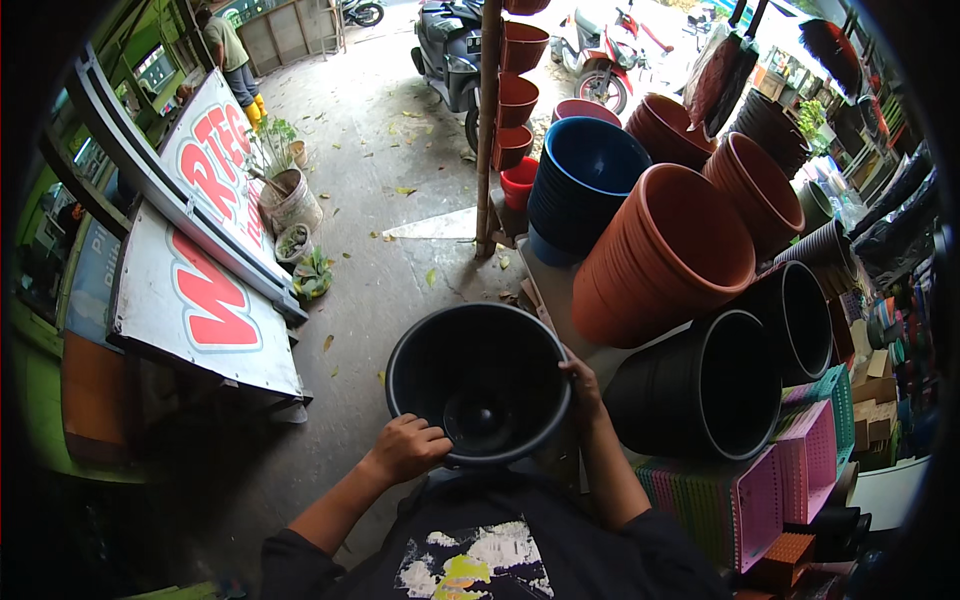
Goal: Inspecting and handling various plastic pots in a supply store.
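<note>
A round black plastic basin or pot (pixel 480 375) is held in front of my body, its wide mouth facing up and its inside bare. My left hand (pixel 412 446) grips the near left part of the rim, fingers curled over the edge. On the right side of the rim, my right hand (pixel 583 384) has hold of it, with the thumb over the lip and the other fingers mostly hidden behind the wall. Right beside my right forearm stands a large black plastic pot (pixel 697 386), tilted with its mouth toward the right.
Stacked terracotta-coloured pots (pixel 637 255) and blue pots (pixel 577 187) crowd the right, above pink plastic baskets (pixel 761 510). A bamboo post (pixel 489 127) carries hanging pots. Lettered signboards (pixel 217 315) lean at left, near potted plants (pixel 291 199). A person in yellow boots (pixel 232 60) stands far left; motorcycles (pixel 450 52) are parked ahead.
</note>
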`<action>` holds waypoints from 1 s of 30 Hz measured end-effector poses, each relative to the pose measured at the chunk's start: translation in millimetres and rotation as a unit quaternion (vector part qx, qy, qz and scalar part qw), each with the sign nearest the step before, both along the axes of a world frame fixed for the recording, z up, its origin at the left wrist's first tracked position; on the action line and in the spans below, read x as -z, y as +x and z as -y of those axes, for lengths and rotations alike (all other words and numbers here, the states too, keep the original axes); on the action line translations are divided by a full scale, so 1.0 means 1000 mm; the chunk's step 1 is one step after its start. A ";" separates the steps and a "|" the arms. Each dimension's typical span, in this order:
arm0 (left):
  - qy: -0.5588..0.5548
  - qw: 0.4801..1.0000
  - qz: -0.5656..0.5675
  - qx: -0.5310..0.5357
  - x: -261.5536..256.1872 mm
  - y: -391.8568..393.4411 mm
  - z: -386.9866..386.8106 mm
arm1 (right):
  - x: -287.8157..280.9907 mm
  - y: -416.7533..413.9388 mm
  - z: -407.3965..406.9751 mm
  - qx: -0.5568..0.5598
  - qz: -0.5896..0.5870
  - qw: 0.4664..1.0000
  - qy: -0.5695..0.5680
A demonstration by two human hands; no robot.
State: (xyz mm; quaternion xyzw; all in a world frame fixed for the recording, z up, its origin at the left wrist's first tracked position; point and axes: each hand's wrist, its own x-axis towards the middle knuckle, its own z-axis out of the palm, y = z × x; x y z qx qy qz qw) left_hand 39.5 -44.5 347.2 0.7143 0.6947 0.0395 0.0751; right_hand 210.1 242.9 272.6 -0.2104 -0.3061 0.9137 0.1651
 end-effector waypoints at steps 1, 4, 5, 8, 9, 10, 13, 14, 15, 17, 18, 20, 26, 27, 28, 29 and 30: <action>0.065 0.996 0.065 -0.017 0.001 -0.004 -0.005 | 0.012 -0.001 -0.004 0.005 -0.003 1.000 0.004; 0.135 0.966 0.201 -0.097 0.008 -0.011 -0.012 | 0.010 -0.009 0.014 -0.020 0.082 0.993 0.085; 0.137 0.939 0.271 -0.163 0.013 -0.013 -0.011 | 0.009 -0.015 0.020 -0.022 0.079 0.993 0.085; 0.177 0.875 0.352 -0.281 0.028 -0.015 -0.014 | 0.027 -0.010 0.030 -0.085 0.137 0.952 0.260; 0.177 0.876 0.352 -0.279 0.034 -0.015 -0.016 | 0.034 -0.008 0.033 -0.083 0.137 0.952 0.261; 0.211 0.824 0.414 -0.322 0.038 -0.015 -0.019 | 0.041 -0.006 0.035 -0.069 0.166 0.942 0.282; 0.224 0.745 0.489 -0.394 0.043 -0.017 -0.019 | 0.059 0.002 0.039 -0.034 0.196 0.938 0.282; 0.206 0.723 0.502 -0.427 0.044 -0.019 -0.017 | 0.063 0.002 0.040 -0.016 0.194 0.945 0.262; 0.206 0.724 0.501 -0.428 0.049 -0.019 -0.016 | 0.064 0.002 0.041 -0.016 0.193 0.945 0.262; 0.222 0.706 0.503 -0.446 0.063 -0.019 -0.015 | 0.065 0.000 0.042 -0.004 0.187 0.951 0.248; 0.223 0.705 0.503 -0.447 0.068 -0.018 -0.015 | 0.063 -0.001 0.043 -0.004 0.188 0.950 0.248; 0.224 0.686 0.517 -0.460 0.077 -0.018 -0.015 | 0.059 -0.004 0.044 -0.002 0.196 0.953 0.230; 0.245 0.546 0.666 -0.445 0.076 -0.018 -0.029 | 0.106 0.002 0.038 0.093 0.167 0.972 0.135; 0.248 0.546 0.666 -0.444 0.076 -0.019 -0.032 | 0.120 0.005 0.037 0.092 0.166 0.972 0.136; 0.271 0.520 0.682 -0.437 0.075 -0.018 -0.038 | 0.129 0.007 0.036 0.114 0.192 0.965 0.134; 0.293 0.493 0.698 -0.428 0.075 -0.019 -0.042 | 0.137 0.010 0.033 0.137 0.218 0.957 0.132; 0.296 0.493 0.696 -0.429 0.079 -0.022 -0.042 | 0.130 0.007 0.035 0.134 0.215 0.958 0.132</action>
